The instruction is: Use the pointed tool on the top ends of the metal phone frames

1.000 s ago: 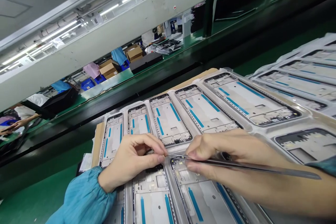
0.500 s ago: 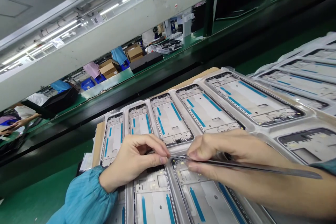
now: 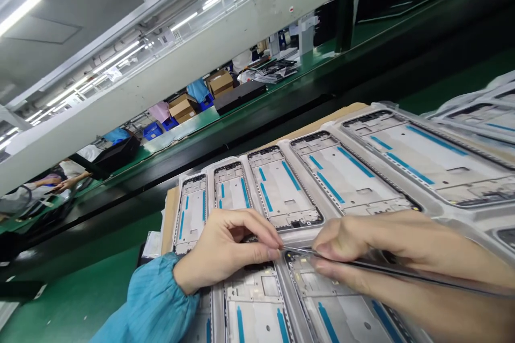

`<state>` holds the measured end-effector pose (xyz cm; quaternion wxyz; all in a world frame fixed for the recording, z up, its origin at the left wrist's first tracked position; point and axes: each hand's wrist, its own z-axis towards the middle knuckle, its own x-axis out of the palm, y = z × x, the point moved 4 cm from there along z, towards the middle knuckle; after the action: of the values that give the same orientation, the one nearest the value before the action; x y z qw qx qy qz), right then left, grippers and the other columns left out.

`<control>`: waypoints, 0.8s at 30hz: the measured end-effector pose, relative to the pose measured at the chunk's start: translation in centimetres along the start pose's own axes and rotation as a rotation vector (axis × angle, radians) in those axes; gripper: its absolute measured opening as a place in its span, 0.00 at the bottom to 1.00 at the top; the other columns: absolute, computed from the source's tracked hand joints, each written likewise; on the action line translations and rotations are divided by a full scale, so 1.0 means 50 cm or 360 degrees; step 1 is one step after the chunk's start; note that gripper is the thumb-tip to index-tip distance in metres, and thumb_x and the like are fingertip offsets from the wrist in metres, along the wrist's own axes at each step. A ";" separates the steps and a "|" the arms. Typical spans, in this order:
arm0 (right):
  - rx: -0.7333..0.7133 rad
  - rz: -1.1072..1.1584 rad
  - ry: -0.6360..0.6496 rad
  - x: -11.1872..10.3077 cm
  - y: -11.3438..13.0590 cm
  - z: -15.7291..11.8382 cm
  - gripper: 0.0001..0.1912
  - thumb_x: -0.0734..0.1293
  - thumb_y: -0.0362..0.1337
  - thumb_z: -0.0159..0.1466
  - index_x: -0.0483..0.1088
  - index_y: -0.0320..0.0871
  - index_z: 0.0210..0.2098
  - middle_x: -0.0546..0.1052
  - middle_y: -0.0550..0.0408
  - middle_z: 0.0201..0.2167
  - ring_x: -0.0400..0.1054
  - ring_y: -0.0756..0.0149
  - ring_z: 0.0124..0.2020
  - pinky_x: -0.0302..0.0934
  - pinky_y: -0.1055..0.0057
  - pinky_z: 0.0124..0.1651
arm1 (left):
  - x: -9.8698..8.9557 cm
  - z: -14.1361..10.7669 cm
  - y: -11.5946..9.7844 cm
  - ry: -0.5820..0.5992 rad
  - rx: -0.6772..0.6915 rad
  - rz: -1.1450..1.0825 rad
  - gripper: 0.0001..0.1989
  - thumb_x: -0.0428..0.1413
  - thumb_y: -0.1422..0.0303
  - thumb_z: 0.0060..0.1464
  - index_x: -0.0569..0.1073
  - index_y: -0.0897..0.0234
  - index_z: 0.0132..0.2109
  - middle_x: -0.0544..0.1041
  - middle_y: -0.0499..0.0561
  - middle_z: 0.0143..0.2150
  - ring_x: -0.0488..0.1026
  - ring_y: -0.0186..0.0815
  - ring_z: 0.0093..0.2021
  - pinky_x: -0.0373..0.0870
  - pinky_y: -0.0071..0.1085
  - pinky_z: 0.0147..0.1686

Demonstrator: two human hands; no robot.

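Over a clear plastic tray (image 3: 442,214) of phone frames (image 3: 281,187), both hands work close together at the lower middle of the view. Left hand (image 3: 227,249), blue sleeve (image 3: 151,300) gathered at the wrist: thumb and fingers drawn into a narrow pinch, fingertips just beside the point of the tweezers. A small dark bit shows beneath the fingers, too small to tell what it is or whether it is gripped. Right hand (image 3: 374,252) holds long metal tweezers (image 3: 422,273) between thumb and fingers, the point aimed toward the left hand, just above the corner of one frame (image 3: 333,300).

Frames lie flat in rows, each in its own moulded pocket, with blue strips (image 3: 330,187) running along their long sides. More filled trays (image 3: 475,118) are stacked at the right. Tray rests on a cardboard sheet (image 3: 170,220) on a green tabletop (image 3: 72,295).

Beyond a dark edge, a second green bench (image 3: 189,123) carries cardboard boxes (image 3: 220,83) and blue bins (image 3: 153,131). A co-worker's hand (image 3: 68,185) shows at the far left.
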<state>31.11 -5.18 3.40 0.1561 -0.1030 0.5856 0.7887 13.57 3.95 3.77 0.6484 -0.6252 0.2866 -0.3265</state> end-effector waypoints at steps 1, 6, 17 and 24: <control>0.0038 0.0033 -0.0003 0.004 -0.001 -0.002 0.19 0.70 0.48 0.62 0.67 0.47 0.20 0.75 0.59 0.22 0.68 0.67 0.23 0.60 0.71 0.27 | 0.000 0.001 0.000 -0.0002 0.0001 -0.0002 0.07 0.73 0.74 0.47 0.84 0.57 0.31 0.82 0.52 0.33 0.78 0.35 0.35 0.74 0.29 0.38; 0.0104 0.0153 -0.0107 0.006 0.006 -0.005 0.18 0.71 0.41 0.62 0.63 0.47 0.20 0.77 0.61 0.25 0.71 0.67 0.27 0.64 0.73 0.34 | 0.000 0.005 0.003 -0.0020 0.0007 -0.0014 0.07 0.74 0.72 0.46 0.85 0.56 0.31 0.82 0.53 0.32 0.78 0.38 0.33 0.74 0.33 0.37; 0.0103 0.0250 0.0090 -0.006 -0.003 0.009 0.10 0.72 0.40 0.59 0.73 0.49 0.22 0.80 0.59 0.25 0.74 0.64 0.27 0.66 0.73 0.28 | -0.002 -0.001 -0.004 0.0035 0.0007 0.0028 0.07 0.70 0.76 0.50 0.84 0.58 0.32 0.83 0.49 0.34 0.78 0.33 0.35 0.73 0.25 0.38; 0.0097 0.0337 0.0033 -0.011 -0.003 0.014 0.08 0.72 0.35 0.56 0.73 0.47 0.22 0.79 0.59 0.24 0.73 0.67 0.25 0.65 0.77 0.26 | -0.002 -0.003 -0.003 0.0023 0.0017 0.0045 0.07 0.70 0.77 0.49 0.83 0.60 0.32 0.82 0.49 0.33 0.78 0.34 0.35 0.73 0.26 0.37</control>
<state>31.68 -4.53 3.64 0.0689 -0.0437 0.6185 0.7816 13.39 3.95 3.92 0.6542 -0.6152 0.2984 -0.3234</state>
